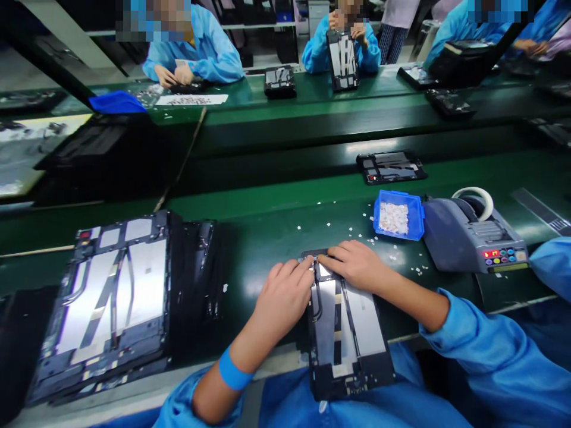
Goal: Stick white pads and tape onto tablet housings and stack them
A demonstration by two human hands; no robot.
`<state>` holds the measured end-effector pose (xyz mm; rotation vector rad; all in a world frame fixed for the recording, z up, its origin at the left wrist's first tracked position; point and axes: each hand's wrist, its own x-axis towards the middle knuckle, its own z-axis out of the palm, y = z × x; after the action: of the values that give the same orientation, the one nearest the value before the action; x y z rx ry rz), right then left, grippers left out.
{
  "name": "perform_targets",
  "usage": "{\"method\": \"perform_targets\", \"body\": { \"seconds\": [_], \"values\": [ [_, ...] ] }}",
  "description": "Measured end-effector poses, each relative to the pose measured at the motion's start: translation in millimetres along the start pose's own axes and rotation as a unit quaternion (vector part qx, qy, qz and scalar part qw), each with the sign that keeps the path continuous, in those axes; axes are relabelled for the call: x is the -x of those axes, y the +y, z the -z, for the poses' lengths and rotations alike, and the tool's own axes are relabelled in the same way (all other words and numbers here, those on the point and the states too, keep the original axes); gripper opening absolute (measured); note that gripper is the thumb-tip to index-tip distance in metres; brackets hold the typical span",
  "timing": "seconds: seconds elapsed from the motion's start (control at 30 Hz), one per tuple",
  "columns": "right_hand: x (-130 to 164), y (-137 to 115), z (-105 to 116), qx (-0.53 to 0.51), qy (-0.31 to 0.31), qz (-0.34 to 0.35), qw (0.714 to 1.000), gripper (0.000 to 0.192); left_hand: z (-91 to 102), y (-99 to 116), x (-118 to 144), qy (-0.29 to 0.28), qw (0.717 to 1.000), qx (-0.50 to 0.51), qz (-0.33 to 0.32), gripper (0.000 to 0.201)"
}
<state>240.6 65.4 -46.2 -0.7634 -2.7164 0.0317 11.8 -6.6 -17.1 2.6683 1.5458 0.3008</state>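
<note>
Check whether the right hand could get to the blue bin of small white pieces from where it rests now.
Probably yes. The right hand lies on the top end of the open tablet, and the blue bin sits just beyond it on the green bench, with only scattered white bits between.

Bright blue smock sleeves, blue band on the left wrist (232, 371)

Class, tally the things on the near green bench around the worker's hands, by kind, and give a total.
Open tablet assemblies: 3: under the hands, left stack, far one
Blue trays: 1
Tape dispensers: 1
Total: 5
</note>
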Motion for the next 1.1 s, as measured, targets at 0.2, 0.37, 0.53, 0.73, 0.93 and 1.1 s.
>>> {"method": "perform_targets", "body": {
  "seconds": [0.2,0.37,0.53,0.73,0.93,1.1],
  "values": [
    [-2,-2,2,0.034,-0.021,0.003,0.999,0.033,5.3,0,-2,-0.026,0.999,-0.037,-0.030,0.020],
    [-3,-5,6,0.060,-0.055,0.014,0.997,0.033,1.3,9,0,-0.020,0.997,-0.076,-0.020,0.017],
    [-4,-2,9,0.071,-0.078,0.033,0.994,0.035,-0.1,10,1,-0.022,0.998,-0.056,-0.008,0.017],
    [-4,4,7,0.033,-0.073,0.044,0.996,0.033,13.6,-5,-5,-0.020,0.976,0.197,0.092,0.015],
    [-5,8,7,0.034,-0.082,0.055,0.994,0.032,20.9,-16,-31,-0.073,0.897,0.365,0.238,0.017],
    [-6,9,5,0.020,-0.075,0.055,0.995,0.030,7.4,-19,-49,-0.107,0.903,0.342,0.238,0.018]
  ]
}}
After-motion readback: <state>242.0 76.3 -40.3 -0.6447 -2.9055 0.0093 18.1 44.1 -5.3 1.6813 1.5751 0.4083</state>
